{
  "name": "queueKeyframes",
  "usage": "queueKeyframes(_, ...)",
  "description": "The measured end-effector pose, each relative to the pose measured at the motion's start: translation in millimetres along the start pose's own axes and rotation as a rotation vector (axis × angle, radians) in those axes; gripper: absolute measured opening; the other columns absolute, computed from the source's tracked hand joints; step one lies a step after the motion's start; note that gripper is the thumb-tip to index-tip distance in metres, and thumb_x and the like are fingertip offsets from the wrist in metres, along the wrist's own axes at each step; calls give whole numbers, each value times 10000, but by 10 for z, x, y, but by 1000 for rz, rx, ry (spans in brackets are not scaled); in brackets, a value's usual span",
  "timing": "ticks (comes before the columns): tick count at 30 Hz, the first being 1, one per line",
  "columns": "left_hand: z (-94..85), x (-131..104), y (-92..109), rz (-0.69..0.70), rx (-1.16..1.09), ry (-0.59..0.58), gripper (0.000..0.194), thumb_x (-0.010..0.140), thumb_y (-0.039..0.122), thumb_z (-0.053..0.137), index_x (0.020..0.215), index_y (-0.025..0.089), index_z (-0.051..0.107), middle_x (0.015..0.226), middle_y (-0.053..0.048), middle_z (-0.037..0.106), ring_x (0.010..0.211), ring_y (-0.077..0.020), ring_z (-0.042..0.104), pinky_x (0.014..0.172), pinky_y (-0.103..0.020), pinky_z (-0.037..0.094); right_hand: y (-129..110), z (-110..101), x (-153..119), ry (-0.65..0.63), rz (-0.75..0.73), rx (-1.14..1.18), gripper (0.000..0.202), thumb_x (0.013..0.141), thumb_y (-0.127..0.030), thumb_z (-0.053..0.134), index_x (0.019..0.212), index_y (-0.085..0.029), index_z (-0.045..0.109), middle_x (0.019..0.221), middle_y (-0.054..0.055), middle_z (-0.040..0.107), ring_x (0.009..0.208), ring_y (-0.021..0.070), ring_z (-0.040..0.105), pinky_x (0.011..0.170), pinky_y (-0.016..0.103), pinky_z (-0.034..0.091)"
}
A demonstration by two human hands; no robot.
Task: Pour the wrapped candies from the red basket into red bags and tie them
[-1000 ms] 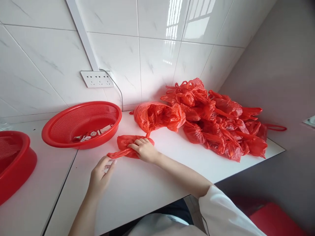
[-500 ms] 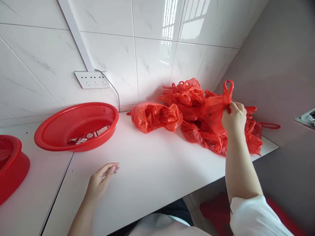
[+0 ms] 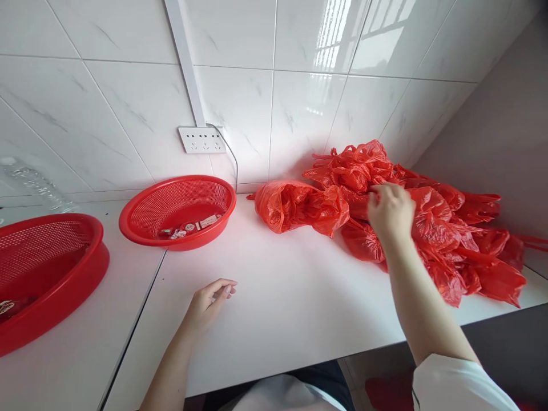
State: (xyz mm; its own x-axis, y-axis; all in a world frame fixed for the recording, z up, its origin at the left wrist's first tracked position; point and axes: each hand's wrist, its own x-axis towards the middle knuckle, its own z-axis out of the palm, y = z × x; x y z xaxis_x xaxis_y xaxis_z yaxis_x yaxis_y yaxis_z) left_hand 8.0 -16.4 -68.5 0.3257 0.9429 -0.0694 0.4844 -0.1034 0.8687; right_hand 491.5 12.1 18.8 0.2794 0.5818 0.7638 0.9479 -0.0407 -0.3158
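Note:
A heap of red plastic bags [image 3: 440, 220], with knotted or bunched tops, lies at the right of the white table. My right hand [image 3: 391, 211] is over the left part of this heap, fingers loosely bent and slightly blurred; no bag hangs from it. To its left, a full-looking red bag [image 3: 274, 208] lies on its side, its crumpled mouth turned right. My left hand [image 3: 214, 299] hovers over or rests on the bare tabletop, holding nothing, its fingers relaxed and a little curled. What the bags contain is hidden.
A red perforated basket [image 3: 177, 242] with small printed packets [image 3: 190, 226] stands by the wall. Another red basket [image 3: 85, 274] is at the left, with a clear plastic bottle [image 3: 38, 185] behind it. A socket strip [image 3: 202, 140] with a cable is mounted on the tiles.
My right hand has let go of the red bag it held up by its tied top and moved left over the heap. The view has shifted left; my left hand keeps its pose.

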Motion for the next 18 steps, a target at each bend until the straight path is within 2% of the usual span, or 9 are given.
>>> queueKeyframes(2, 28, -2, 22, 3, 13, -25, 320, 934, 479, 484, 1036, 269, 704, 976, -32, 713, 901, -195, 674, 843, -327, 538, -513, 215, -60, -162, -121, 67, 213, 933, -313, 485, 1008, -235, 668, 1048, 107, 673, 991, 261, 623, 907, 432, 514)
queueKeyframes(4, 67, -6, 95, 31, 44, -42, 318, 950, 465, 461, 1058, 277, 694, 1015, -33, 705, 948, -198, 668, 862, -334, 538, -882, 515, -115, -367, -179, 111, 242, 938, -269, 479, 1097, -228, 656, 1073, 101, 669, 924, 238, 629, 813, 361, 529)
queueKeyframes(6, 123, 17, 236, 114, 114, -39, 309, 963, 429, 443, 1119, 296, 674, 1146, -40, 669, 1078, -208, 634, 914, -346, 529, -1080, 828, -136, -452, -172, 84, 374, 899, -177, 496, 1257, -228, 591, 1204, 132, 614, 1018, 276, 592, 801, 370, 512)
queueKeyframes(9, 273, 202, 534, 296, 321, -14, 345, 960, 351, 457, 1276, 353, 597, 1458, -37, 454, 1346, -249, 452, 1066, -415, 447, -1124, 1200, -91, -462, -11, 125, 521, 816, -62, 499, 1317, -193, 550, 1268, 186, 546, 1097, 330, 538, 839, 426, 484)
queueKeyframes(11, 429, 476, 715, 387, 463, -42, 449, 937, 314, 505, 1381, 387, 507, 1599, -36, 227, 1446, -323, 297, 1103, -491, 398, -1070, 1344, -30, -471, 81, 200, 421, 796, -53, 495, 1186, -143, 626, 1167, 198, 583, 1030, 323, 566, 850, 446, 477)
queueKeyframes(14, 717, 1068, 847, 468, 607, -15, 672, 851, 263, 643, 1461, 408, 403, 1645, -30, -47, 1470, -485, 39, 1110, -661, 277, -986, 1406, 61, -492, 96, 330, 225, 807, -130, 530, 968, -140, 687, 1018, 148, 643, 948, 278, 600, 896, 433, 465)
queueKeyframes(16, 900, 1479, 847, 474, 648, 28, 757, 795, 281, 717, 1472, 384, 395, 1641, -47, -108, 1451, -530, -9, 1102, -698, 235, -948, 1368, 107, -518, 88, 456, 159, 818, -216, 564, 898, -161, 690, 962, 104, 673, 918, 245, 614, 899, 393, 469)
queueKeyframes(18, 1043, 1815, 825, 411, 613, 70, 760, 768, 316, 745, 1460, 322, 432, 1641, -93, -62, 1442, -538, 85, 1093, -676, 274, -912, 1301, 136, -569, 71, 577, 193, 841, -328, 572, 872, -174, 684, 898, 71, 696, 843, 210, 632, 834, 349, 497)
